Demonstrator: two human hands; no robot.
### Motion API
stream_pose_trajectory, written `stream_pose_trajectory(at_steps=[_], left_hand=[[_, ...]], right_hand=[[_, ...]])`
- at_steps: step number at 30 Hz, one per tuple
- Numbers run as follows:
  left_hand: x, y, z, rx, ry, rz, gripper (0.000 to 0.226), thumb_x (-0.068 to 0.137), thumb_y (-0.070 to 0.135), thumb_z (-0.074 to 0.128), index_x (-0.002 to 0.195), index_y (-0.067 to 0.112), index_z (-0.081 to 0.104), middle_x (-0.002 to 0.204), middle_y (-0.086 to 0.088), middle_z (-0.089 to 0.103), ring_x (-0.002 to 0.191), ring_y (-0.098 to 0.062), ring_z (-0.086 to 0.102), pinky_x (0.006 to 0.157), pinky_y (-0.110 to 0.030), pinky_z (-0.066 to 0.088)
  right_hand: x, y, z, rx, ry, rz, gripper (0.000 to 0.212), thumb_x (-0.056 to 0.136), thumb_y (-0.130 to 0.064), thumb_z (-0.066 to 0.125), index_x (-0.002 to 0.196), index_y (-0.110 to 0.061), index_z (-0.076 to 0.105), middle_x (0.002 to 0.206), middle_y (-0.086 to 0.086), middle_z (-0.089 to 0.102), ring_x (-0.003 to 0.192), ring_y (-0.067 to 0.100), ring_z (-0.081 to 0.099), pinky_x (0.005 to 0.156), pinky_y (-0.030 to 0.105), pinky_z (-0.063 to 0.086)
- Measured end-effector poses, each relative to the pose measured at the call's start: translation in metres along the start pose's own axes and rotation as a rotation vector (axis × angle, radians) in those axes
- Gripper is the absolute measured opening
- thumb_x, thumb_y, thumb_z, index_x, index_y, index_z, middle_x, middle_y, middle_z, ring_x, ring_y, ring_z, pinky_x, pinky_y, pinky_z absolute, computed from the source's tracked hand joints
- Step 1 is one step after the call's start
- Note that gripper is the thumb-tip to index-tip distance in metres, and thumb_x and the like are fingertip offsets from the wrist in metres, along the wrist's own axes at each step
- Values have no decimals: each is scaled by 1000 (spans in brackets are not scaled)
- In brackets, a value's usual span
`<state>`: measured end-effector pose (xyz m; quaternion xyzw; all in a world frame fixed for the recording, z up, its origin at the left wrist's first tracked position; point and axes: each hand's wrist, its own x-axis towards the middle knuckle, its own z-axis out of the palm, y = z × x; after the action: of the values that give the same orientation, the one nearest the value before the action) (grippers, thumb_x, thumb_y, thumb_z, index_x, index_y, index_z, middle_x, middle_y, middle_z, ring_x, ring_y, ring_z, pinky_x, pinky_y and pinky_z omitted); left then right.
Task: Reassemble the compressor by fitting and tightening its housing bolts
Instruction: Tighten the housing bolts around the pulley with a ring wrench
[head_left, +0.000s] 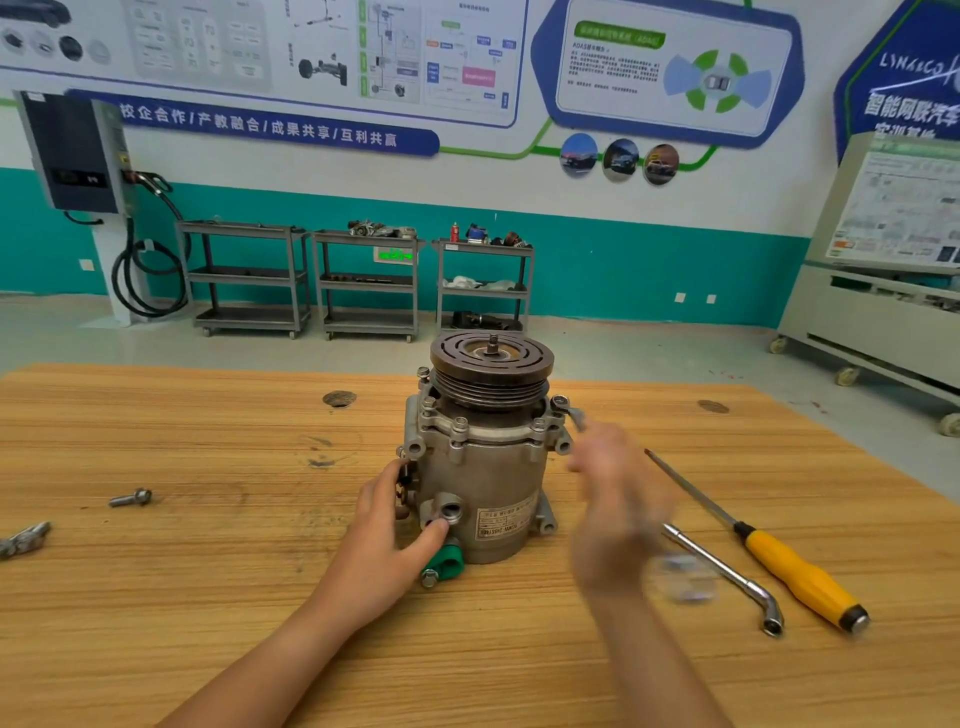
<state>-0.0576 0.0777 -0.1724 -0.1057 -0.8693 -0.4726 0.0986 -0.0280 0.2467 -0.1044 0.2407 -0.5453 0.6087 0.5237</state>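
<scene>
The grey compressor stands upright on the wooden table, its grooved pulley on top. Several housing bolts sit around the upper flange. My left hand grips the lower left of the body, thumb by the port. My right hand, blurred by motion, holds a wrench. The wrench's ring end sits on the bolt at the flange's upper right. A blurred shiny piece shows below that hand.
An L-shaped socket wrench and a yellow-handled screwdriver lie right of the compressor. A loose bolt and more bolts lie at the left. A green cap sits at the compressor's base. Carts stand by the far wall.
</scene>
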Motion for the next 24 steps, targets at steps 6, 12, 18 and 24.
stream_pose_trajectory(at_steps=[6,12,18,24], left_hand=[[5,1,-2,-57,-24,-26,68,84,33,65,139,12,31,136,-5,41,122,-22,45,95,-28,46],[0,-2,-1,-20,-20,-11,82,84,43,63,147,35,10,147,9,23,128,-11,38,106,-34,36],[0,0,0,-2,-7,4,84,86,41,62,148,29,8,150,6,21,131,-12,33,108,-32,33],[-1,1,1,-2,-2,22,84,85,42,62,148,30,7,150,9,20,122,1,25,105,-23,25]], right_hand=[[-18,2,45,-557,-346,-433,54,95,-24,50,44,-8,43,45,2,37,47,18,36,53,32,37],[44,-45,30,135,270,342,59,93,-41,38,38,-23,44,37,-8,36,39,1,34,48,11,38],[94,-46,-13,502,527,402,60,101,-36,33,43,-22,29,41,-6,22,42,13,23,52,21,37],[91,-15,-18,564,568,614,63,101,-34,32,39,-21,28,39,-6,18,37,11,16,46,20,31]])
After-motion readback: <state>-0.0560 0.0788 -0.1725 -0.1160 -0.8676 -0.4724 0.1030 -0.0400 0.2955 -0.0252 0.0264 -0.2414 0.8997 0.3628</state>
